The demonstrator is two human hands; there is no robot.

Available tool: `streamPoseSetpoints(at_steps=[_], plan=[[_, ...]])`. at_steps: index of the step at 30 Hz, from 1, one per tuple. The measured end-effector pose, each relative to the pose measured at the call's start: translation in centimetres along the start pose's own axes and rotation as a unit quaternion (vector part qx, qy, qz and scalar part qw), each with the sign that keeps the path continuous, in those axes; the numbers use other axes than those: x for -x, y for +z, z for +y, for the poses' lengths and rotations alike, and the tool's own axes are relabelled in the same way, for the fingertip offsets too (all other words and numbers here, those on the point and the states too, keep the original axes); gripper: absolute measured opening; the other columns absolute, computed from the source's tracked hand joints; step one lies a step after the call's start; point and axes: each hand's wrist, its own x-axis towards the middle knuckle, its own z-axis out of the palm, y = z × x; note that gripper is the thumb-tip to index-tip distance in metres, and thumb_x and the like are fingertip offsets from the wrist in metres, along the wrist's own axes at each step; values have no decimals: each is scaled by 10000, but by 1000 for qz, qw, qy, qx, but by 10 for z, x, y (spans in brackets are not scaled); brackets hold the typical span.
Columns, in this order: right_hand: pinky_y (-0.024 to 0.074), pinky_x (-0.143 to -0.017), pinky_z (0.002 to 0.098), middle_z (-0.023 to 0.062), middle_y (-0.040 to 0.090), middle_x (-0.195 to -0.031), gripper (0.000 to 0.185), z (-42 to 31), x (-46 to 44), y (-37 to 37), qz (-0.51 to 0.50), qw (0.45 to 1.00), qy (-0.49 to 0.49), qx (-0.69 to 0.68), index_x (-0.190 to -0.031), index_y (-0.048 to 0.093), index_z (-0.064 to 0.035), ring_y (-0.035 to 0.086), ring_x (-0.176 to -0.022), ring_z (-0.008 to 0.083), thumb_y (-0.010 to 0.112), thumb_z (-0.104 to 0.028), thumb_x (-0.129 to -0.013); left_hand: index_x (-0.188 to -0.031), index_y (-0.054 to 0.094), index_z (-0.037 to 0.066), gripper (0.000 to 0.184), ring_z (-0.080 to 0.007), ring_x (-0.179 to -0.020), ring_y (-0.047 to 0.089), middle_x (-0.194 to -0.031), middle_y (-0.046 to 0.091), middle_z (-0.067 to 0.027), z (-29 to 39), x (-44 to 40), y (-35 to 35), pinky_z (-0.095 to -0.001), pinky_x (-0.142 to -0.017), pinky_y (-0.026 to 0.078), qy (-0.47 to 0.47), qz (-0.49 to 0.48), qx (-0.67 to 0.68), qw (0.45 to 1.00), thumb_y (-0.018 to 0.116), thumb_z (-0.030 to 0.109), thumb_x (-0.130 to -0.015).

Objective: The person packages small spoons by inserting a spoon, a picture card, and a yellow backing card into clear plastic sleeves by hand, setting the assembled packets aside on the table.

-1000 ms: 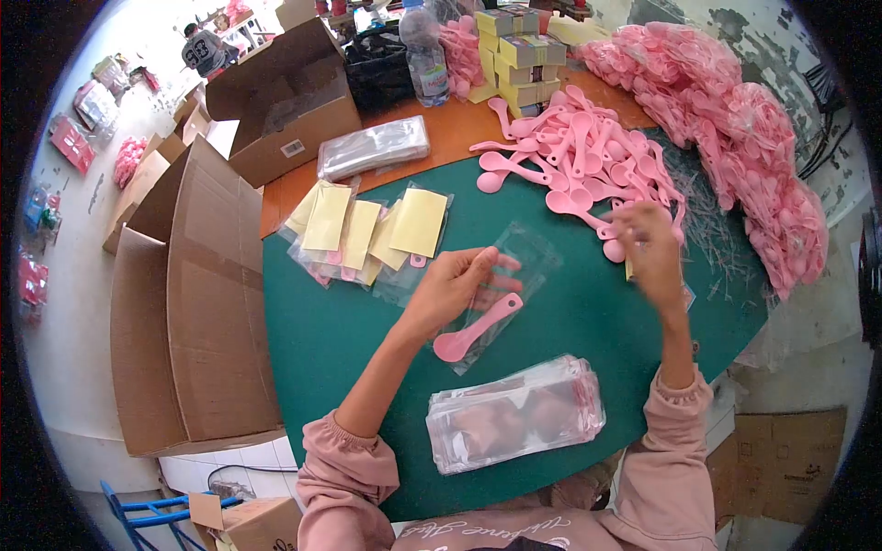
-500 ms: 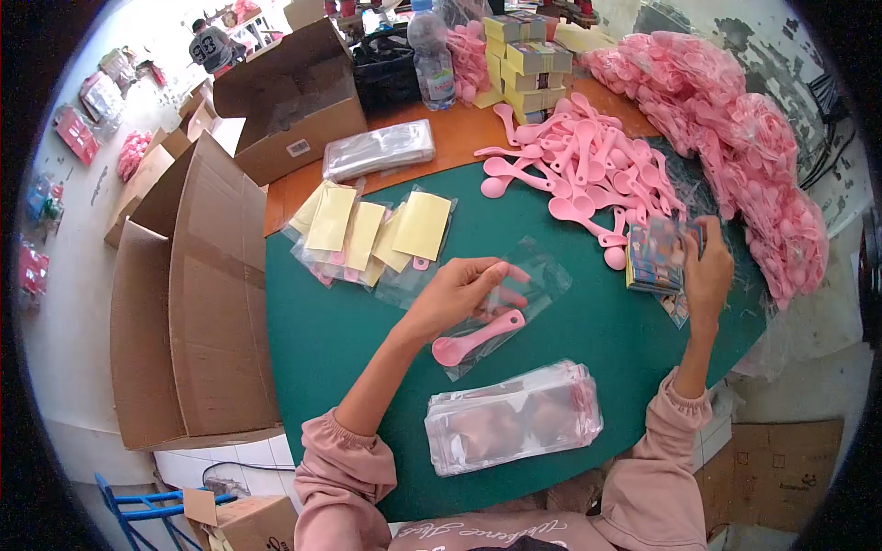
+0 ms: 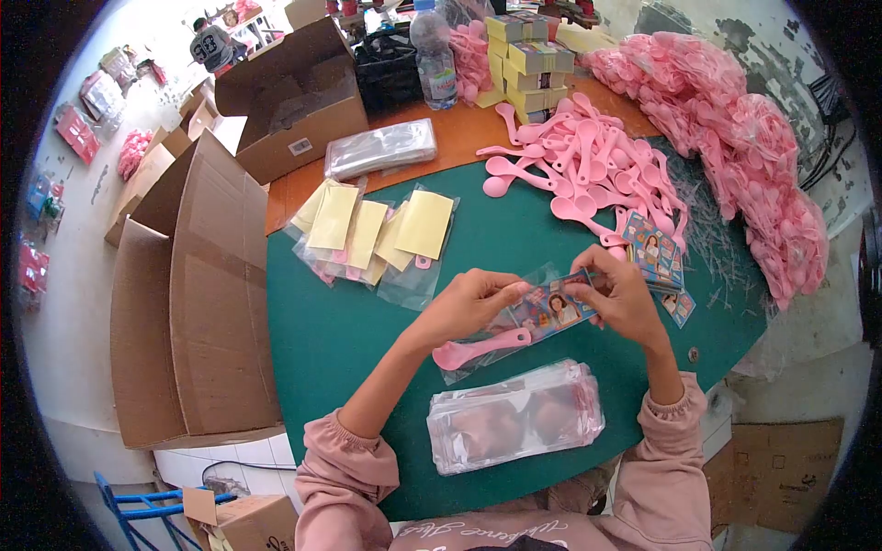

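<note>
My left hand (image 3: 478, 303) is closed, pinching the edge of a clear plastic bag (image 3: 459, 372). Inside that bag lies a pink spoon (image 3: 478, 349), its bowl toward the left. In my right hand (image 3: 625, 294) is a printed card (image 3: 560, 308), blue with pictures on it, gripped between thumb and fingers. The card's left part is at the bag's mouth, overlapping the plastic; how far it sits inside I cannot tell. A stack of similar cards (image 3: 657, 253) rests just beyond my right hand, with one loose card (image 3: 679, 308) beside it.
A stack of clear bags (image 3: 514, 418) lies closest to me. Filled bags with yellow card backs (image 3: 367, 230) are at the left. Loose pink spoons (image 3: 588, 156) form a pile at the back, near bagged pink spoons (image 3: 753, 147). Cardboard boxes (image 3: 220, 303) stand left of the table.
My right hand has come left from the card stack with a card and brought it to the bag. My left hand has stayed by the bag, its fingers now closer together.
</note>
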Motion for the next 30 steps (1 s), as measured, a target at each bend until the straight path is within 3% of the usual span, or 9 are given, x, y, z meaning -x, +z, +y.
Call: streamPoseSetpoints(at_steps=[2,4,6,17,22,24,26,29,30], plan=[[346,-337,168,25,577,-720,164,2,-2,-3,3,999,2,35,-919,480,-52,485,-457,33,596,-75,-806,-1005,597,0,323,-85,-679,574,-767,623,-54,2,1,-1,-252,-613,519,1,-7,-45,999,440,269,-916],[350,-334,170,26,570,-718,151,8,-3,-9,168,981,-64,-72,-904,481,-49,486,-452,36,593,-69,-806,-1009,589,15,340,-61,-661,544,-762,618,-21,10,4,-2,-206,-580,467,-23,-24,108,994,419,298,-928],[348,-331,167,23,573,-727,144,6,-2,-9,182,978,-59,-85,-895,480,-44,480,-440,32,591,-66,-806,-1025,579,7,344,-78,-697,570,-802,629,-47,8,3,-2,-218,-601,490,-26,-24,117,992,409,292,-931],[362,-344,192,9,545,-629,152,-2,3,-9,2,999,-16,29,-869,484,-37,475,-432,42,603,-104,-802,-1051,550,-30,357,-93,-722,572,-837,626,-59,4,2,2,-246,-613,515,-27,-42,121,991,405,274,-933],[407,-397,238,35,563,-647,197,6,-1,13,-81,996,-3,-31,-820,475,-23,524,-474,105,637,-126,-776,-1157,524,32,352,-95,-603,485,-737,620,-74,5,2,12,-270,-554,429,49,-35,-40,997,470,268,-902],[447,-509,289,87,588,-678,239,8,-4,20,-127,972,-131,148,-835,484,-9,578,-575,174,651,-163,-762,-1239,454,46,429,-111,-606,514,-718,607,-112,11,5,15,-285,-571,442,18,-32,-65,997,490,291,-889],[449,-590,318,122,587,-691,257,18,-7,27,-130,976,-116,130,-816,499,2,587,-637,228,659,-188,-749,-1325,329,64,553,-121,-602,534,-685,588,-140,13,7,18,-299,-561,435,6,-8,-101,995,513,325,-874],[443,-556,299,91,592,-674,234,26,-9,27,-117,981,-151,39,-745,502,-7,569,-597,172,680,-157,-725,-1350,210,0,697,-197,-608,599,-709,622,-168,18,11,10,-335,-598,468,-36,-33,-136,990,532,367,-852],[441,-554,285,68,594,-684,214,28,-9,23,-128,988,-79,-24,-745,522,-13,555,-597,139,690,-142,-714,-1350,210,0,697,-197,-608,599,-709,622,-168,7,10,4,-335,-598,468,-36,-33,-136,989,532,367,-852]])
